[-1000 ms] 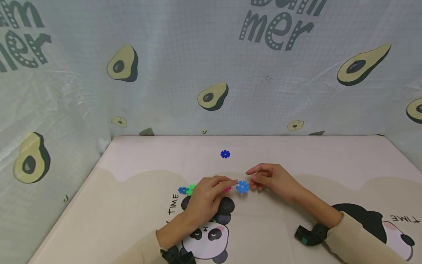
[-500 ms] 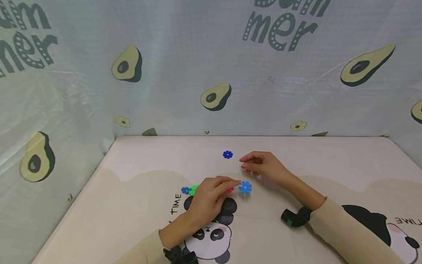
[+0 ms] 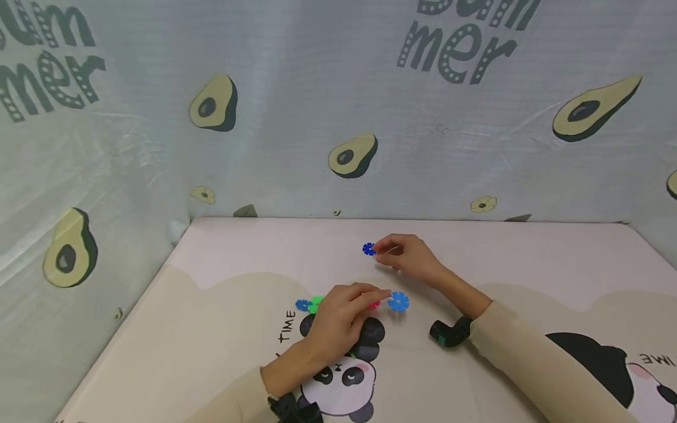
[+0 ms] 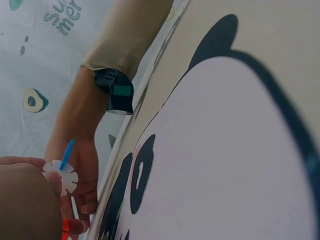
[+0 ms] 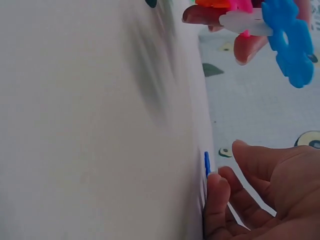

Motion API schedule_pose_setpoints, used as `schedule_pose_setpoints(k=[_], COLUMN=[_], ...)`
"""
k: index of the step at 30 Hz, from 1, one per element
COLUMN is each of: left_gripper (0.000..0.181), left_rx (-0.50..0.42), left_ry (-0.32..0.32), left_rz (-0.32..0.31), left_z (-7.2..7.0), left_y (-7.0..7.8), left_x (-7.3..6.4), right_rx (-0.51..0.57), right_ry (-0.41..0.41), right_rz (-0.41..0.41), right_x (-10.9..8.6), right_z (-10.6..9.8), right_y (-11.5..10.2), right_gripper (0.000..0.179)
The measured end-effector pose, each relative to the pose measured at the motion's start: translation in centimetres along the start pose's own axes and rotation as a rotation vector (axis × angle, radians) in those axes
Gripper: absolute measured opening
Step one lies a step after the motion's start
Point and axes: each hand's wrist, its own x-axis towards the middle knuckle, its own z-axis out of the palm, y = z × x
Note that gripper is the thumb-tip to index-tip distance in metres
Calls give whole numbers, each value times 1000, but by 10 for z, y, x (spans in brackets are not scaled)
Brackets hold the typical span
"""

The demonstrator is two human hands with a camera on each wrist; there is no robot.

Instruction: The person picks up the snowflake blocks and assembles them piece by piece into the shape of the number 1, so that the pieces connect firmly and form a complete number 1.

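Observation:
My left hand (image 3: 338, 322) grips a chain of joined plastic snowflake discs above the panda print. A light blue disc (image 3: 398, 301) juts from its right end. A green disc (image 3: 315, 304) and a blue disc (image 3: 302, 305) show on the left. Pink (image 5: 241, 6), white (image 5: 244, 22) and orange (image 5: 212, 3) discs show in the right wrist view; the palm hides part of the chain. Farther back, a loose dark blue disc (image 3: 368, 249) lies on the table. My right hand (image 3: 409, 256) is at its right edge, with thumb and fingers apart.
A pale printed cloth covers the table (image 3: 238, 252), with a panda print (image 3: 338, 388) under the left forearm and another (image 3: 592, 358) at right. Behind rises a curtain (image 3: 285, 106) with avocado prints. Black wrist cameras (image 3: 451, 332) sit on both wrists.
My right hand has left the light blue disc and moved back and to the left, up to the dark blue disc. The left hand keeps holding the chain in place.

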Motion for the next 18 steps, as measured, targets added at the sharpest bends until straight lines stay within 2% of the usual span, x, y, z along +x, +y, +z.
schedule_pose_setpoints(k=[9, 18], left_gripper=[36, 34], left_rx=[5, 18], left_ry=[-3, 5], left_rz=[-6, 4], left_z=[0, 1], left_y=[0, -1], left_x=[0, 0], right_rx=[-136, -192], right_ry=[64, 50], right_rz=[-14, -39], right_x=[10, 16], right_z=[7, 9], right_y=[1, 1], right_gripper=[27, 31])
